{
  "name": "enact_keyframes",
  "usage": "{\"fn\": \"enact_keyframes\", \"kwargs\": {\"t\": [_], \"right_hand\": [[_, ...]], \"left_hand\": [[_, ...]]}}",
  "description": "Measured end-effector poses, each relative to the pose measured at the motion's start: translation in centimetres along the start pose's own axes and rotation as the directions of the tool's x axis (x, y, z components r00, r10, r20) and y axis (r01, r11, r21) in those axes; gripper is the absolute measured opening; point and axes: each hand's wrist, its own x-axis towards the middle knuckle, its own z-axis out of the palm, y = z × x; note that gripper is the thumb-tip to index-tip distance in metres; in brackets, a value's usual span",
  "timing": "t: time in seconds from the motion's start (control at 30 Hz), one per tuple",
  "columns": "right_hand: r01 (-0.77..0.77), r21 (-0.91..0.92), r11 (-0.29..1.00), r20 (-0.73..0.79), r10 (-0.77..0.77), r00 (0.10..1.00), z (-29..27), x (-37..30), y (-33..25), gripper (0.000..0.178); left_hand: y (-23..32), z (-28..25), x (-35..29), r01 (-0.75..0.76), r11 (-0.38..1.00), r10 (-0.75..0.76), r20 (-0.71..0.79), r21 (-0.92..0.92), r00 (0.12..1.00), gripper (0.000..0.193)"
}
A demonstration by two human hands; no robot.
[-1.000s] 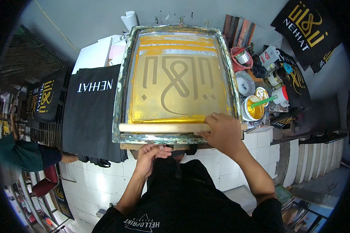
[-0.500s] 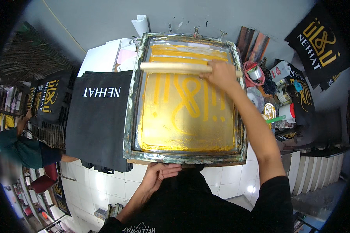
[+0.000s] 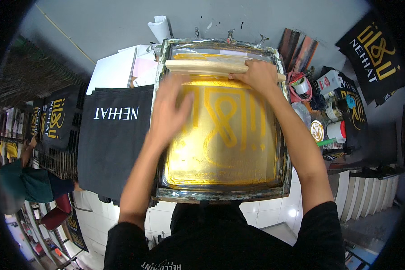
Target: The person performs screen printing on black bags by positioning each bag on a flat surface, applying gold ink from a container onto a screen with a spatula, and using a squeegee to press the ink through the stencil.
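A screen-printing frame point(image 3: 229, 197) with a worn, ink-stained border lies in front of me. Its mesh point(image 3: 211, 166) is coated with golden-yellow ink, and a calligraphy-like design shows through it. Near the far end, a squeegee point(image 3: 198, 67) with a pale wooden handle lies crosswise on the mesh. My right hand point(image 3: 258, 74) is closed around the squeegee's right part. Over the left side of the mesh, just nearer than the squeegee's left end, my left hand point(image 3: 168, 108) is blurred by motion; its thumb stands apart from the fingers and it holds nothing.
Black printed fabric pieces point(image 3: 114, 144) lie stacked to the left, with white sheets point(image 3: 112, 69) behind. On the right stand ink containers point(image 3: 335, 108), a red-lidded tub point(image 3: 336, 131) and a green-handled tool point(image 3: 326, 141). Printed black pieces point(image 3: 369, 54) hang nearby. Another person point(image 3: 27, 180) is at far left.
My left hand has risen from below the frame's near edge to the left side of the mesh. My right hand has moved the squeegee farther away, toward the frame's far end.
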Motion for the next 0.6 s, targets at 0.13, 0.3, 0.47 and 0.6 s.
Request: {"fn": "enact_keyframes", "kwargs": {"t": [0.13,0.3,0.47,0.6], "right_hand": [[0.047,-0.010,0.999,-0.057,-0.048,0.997,-0.1,-2.3,-0.3,0.080],[0.062,0.001,0.998,-0.067,-0.062,0.996,-0.2,-5.7,-0.9,0.079],[0.062,0.080,0.995,-0.019,-0.060,0.998,-1.2,-10.0,-1.9,0.067],[0.065,0.085,0.994,-0.025,-0.063,0.998,-2.0,-14.2,-3.0,0.068]], "left_hand": [[-4.5,1.4,7.1,-0.060,0.955,-0.019,0.263,0.289,0.965,0.041],[-4.4,0.9,4.0,0.008,0.980,-0.070,0.312,0.197,0.947,0.030],[-2.3,-0.6,0.5,-0.022,0.980,-0.044,0.320,0.198,0.946,0.027],[-0.3,-2.1,-3.1,-0.031,0.979,-0.042,0.346,0.204,0.937,0.027]]}}
